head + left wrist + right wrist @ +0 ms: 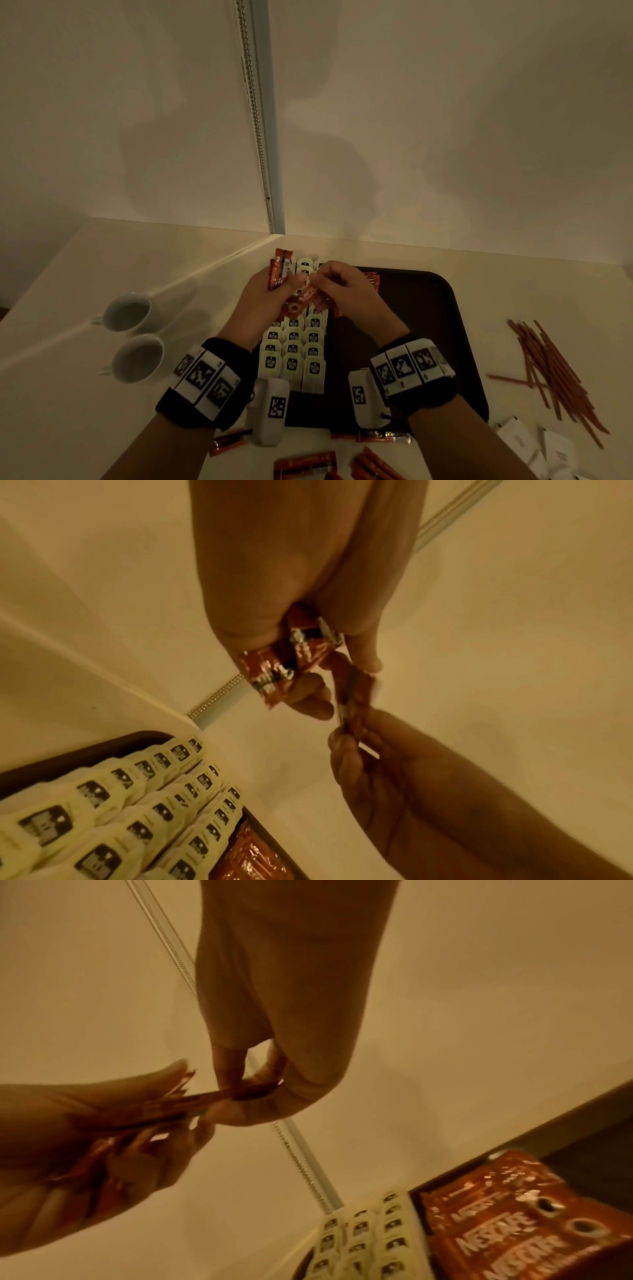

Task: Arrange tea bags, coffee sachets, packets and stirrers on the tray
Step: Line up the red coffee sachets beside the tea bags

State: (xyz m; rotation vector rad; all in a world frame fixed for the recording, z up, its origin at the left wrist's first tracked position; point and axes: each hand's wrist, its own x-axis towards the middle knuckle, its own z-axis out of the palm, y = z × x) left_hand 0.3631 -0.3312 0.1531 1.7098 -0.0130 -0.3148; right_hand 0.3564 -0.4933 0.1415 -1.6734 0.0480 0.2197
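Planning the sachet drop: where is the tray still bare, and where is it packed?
Bare: the tray's right half, between the laid coffee sachets and its right rim. Packed: the left side, three rows of tea bags. Both hands hover there, holding sachets.

**Cups, cord and wall**

Two white ceramic cups (132,311) (139,358) stand side by side near the left edge of the cream table (85,342). A beaded metal cord (255,113) hangs down the pale wall (445,120) behind.

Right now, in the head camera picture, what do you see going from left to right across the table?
cups → left hand → right hand → tray → stirrers
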